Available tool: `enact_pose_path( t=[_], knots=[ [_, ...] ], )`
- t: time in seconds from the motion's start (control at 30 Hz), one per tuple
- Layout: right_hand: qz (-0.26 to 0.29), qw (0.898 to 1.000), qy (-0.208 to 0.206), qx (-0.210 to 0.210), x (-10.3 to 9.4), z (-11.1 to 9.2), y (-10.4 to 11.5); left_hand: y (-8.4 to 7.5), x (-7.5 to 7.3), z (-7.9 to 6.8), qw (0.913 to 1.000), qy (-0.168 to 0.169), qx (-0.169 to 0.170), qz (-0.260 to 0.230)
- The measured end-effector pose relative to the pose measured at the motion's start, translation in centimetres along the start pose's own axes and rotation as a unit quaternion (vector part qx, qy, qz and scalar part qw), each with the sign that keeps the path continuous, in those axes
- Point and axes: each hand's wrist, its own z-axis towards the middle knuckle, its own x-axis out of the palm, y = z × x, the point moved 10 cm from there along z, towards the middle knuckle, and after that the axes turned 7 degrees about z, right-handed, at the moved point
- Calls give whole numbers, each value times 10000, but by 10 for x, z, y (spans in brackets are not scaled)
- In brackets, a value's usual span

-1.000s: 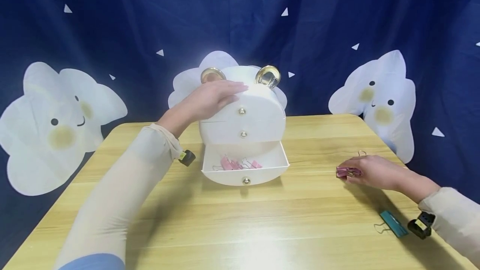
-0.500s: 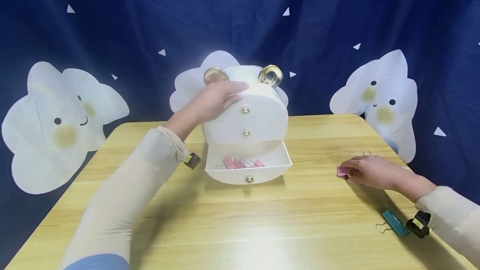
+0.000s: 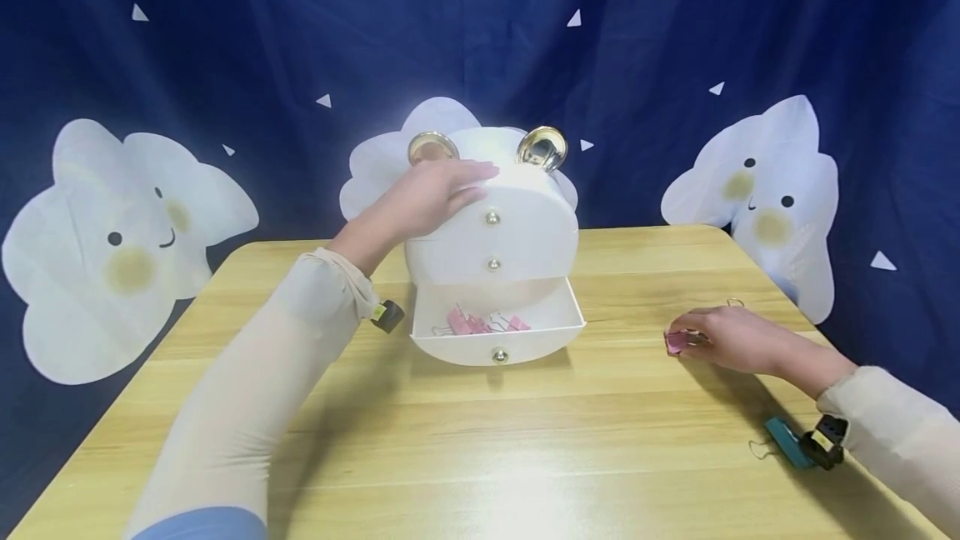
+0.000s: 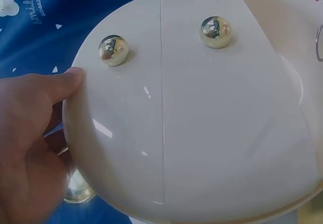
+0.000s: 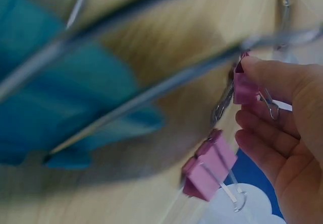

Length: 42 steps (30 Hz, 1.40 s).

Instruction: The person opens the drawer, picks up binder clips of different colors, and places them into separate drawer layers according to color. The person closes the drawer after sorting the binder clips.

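My left hand [image 3: 427, 200] rests on the rounded top of a white drawer cabinet [image 3: 525, 227], thumb at the front edge in the left wrist view. The cabinet's bottom drawer [image 3: 442, 348] is pulled out, and several pink binder clips [image 3: 459, 321] lie in it. At the right of the table, my right hand [image 3: 738, 342] pinches a pink binder clip [image 5: 246, 89] between thumb and fingers. Just beside that hand is another pink binder clip [image 5: 211, 166], mostly hidden behind the hand in the head view. A teal binder clip [image 3: 786, 442] lies under the right wrist, close to the wrist camera.
The wooden table [image 3: 420, 448] carries everything. Two gold, round ear-like pieces [image 3: 543, 148] top the cabinet, and gold knobs [image 3: 492, 217] run down its front. Behind the table hangs a dark blue curtain [image 3: 300, 23] with white clouds.
My right hand has shifted slightly left with the pink binder clip, bringing the wrist camera over part of the teal clip. My left hand stays on the cabinet top.
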Motion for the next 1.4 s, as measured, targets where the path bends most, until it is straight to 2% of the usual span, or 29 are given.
enact_pose_path(
  t=[0.27,0.6,0.8,1.17,1.4],
  knots=[
    [73,9987,-400,-323,-21,22,19,0,1,1,10000,50,67,-28],
    [433,9981,-432,72,-43,54,34,-2,0,1,9999,49,89,13],
    [595,9967,-525,-142,-53,73,53,-2,-1,1,9999,31,122,52],
    [819,9938,-519,-539,-56,106,83,-1,0,1,9999,51,97,-30],
    [849,9931,-370,-714,-48,126,97,0,1,2,9999,20,150,-68]
  ],
)
